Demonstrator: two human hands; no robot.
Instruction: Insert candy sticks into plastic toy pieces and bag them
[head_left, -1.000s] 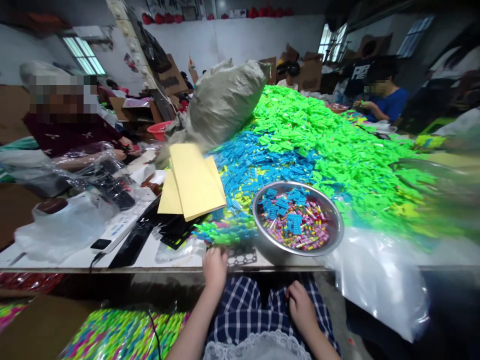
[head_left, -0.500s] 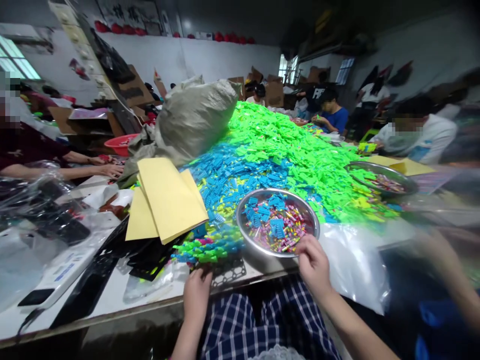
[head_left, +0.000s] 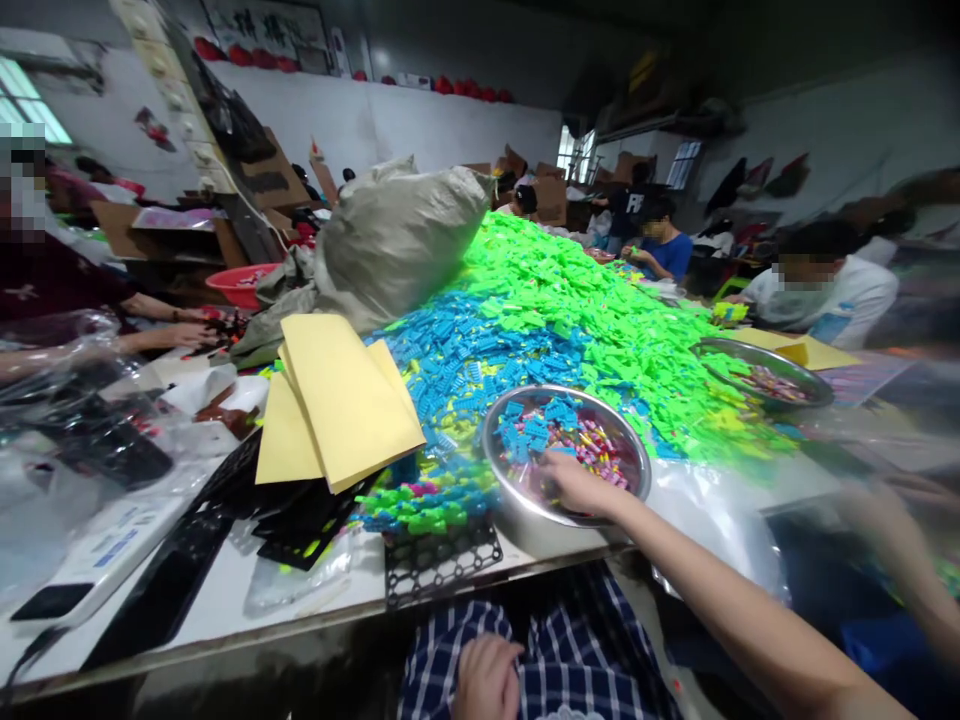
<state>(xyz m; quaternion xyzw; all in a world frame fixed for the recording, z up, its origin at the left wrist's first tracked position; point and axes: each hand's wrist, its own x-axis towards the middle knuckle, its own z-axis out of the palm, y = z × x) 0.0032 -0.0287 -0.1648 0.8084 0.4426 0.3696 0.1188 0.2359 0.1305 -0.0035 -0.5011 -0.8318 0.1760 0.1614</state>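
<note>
- While the yellow sheets (head_left: 360,405) lie over black plates (head_left: 300,540), the black grid (head_left: 442,562) lies at the table edge, right of them.
- The left hand (head_left: 489,677) rests on the checked clothes (head_left: 581,650), its fingers curled; whether it holds something, one cannot tell.
- The metal bowl (head_left: 646,465) stands on the table, with blue pieces (head_left: 525,432) and small pink pieces (head_left: 604,450) inside.
- The right hand (head_left: 566,482) is inside this bowl, fingers bent down; whether they pinch a piece, one cannot tell.
</note>
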